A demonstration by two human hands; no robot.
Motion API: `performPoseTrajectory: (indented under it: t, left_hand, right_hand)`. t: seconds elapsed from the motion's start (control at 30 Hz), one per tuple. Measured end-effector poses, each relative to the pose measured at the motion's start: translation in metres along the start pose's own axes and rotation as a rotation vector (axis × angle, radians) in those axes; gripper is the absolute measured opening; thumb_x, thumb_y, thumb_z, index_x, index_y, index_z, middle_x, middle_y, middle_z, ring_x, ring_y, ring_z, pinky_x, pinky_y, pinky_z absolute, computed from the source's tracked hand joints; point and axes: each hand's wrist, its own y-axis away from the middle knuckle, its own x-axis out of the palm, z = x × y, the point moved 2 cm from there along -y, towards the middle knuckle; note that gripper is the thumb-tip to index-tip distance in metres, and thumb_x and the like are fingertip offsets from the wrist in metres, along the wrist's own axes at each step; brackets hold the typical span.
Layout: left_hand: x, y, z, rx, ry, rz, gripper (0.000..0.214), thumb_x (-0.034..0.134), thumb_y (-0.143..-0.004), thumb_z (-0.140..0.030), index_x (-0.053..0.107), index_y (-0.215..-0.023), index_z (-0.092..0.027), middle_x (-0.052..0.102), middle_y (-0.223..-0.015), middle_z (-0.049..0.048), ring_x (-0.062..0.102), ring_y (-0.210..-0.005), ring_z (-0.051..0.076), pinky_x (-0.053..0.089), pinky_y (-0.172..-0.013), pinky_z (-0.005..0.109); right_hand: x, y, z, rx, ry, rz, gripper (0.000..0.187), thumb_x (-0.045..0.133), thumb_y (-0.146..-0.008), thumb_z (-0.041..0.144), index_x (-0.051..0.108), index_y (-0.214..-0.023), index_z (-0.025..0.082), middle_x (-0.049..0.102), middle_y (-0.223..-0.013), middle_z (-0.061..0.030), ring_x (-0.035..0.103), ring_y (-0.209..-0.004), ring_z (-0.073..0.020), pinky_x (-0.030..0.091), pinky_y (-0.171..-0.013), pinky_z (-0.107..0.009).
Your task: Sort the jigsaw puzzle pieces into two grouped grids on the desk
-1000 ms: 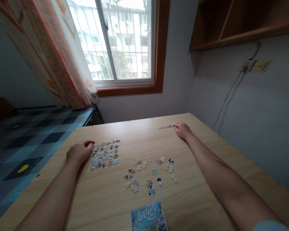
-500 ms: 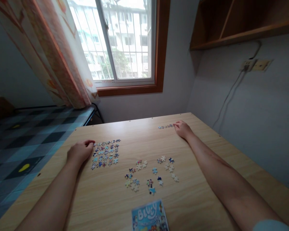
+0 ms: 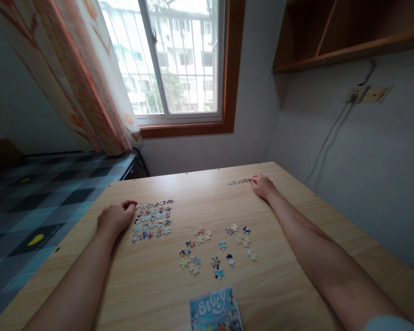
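Note:
My left hand (image 3: 115, 216) rests curled on the wooden table (image 3: 165, 294), its fingertips touching the left edge of a block of sorted puzzle pieces (image 3: 152, 220). My right hand (image 3: 261, 186) lies far out near the table's back edge, fingers closed at the right end of a short row of joined pieces (image 3: 238, 182). Loose puzzle pieces (image 3: 215, 250) are scattered between my arms. A blue Bluey puzzle box (image 3: 215, 312) lies at the near edge.
The table stands in a corner, a grey wall (image 3: 365, 174) with a cable and socket (image 3: 357, 94) to its right. A window (image 3: 179, 59) and curtain (image 3: 86, 92) are behind. A bed with a checked cover (image 3: 37, 202) sits on the left. A wooden shelf (image 3: 348, 32) hangs above.

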Motion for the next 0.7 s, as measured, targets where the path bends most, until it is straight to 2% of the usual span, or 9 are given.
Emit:
performPoseTrajectory:
  t: [0.43,0.7]
  left_hand:
    - [0.003,-0.003,0.003,0.022,0.005,-0.029,0.039,0.051,-0.085,-0.041,0.079,-0.108,-0.026,0.077,-0.108,0.0094,0.068,-0.096,0.031,0.052,-0.079,0.036]
    - [0.002,-0.002,0.002,0.011,0.002,-0.013,0.04,0.05,-0.086,-0.042,0.079,-0.109,-0.027,0.077,-0.104,0.0092,0.069,-0.091,0.03,0.052,-0.076,0.036]
  right_hand:
    - [-0.002,0.001,0.002,0.03,-0.004,0.0,0.031,0.052,-0.096,0.026,0.078,-0.113,0.02,0.071,-0.119,-0.0089,0.063,-0.109,-0.0197,0.046,-0.098,-0.026]
    - [-0.02,0.008,0.017,0.03,-0.057,-0.072,0.035,0.048,-0.097,0.026,0.076,-0.117,0.017,0.07,-0.123,-0.0103,0.063,-0.111,-0.0216,0.048,-0.099,-0.03]
